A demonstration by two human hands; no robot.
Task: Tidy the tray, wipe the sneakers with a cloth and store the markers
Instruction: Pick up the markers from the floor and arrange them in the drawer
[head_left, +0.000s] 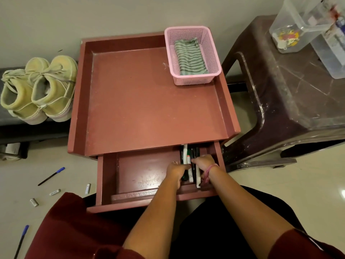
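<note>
To your right stands a dark brown plastic stool (pixel 291 94) carrying clear plastic containers (pixel 298 25) — one holds small colourful bits, too blurred to identify. On the pale floor (pixel 28 169) to your left lie two blue-capped pens (pixel 51 176), well apart — and three small batteries (pixel 54 192) scattered between them. A plain wall (pixel 93 15) runs behind.
</note>
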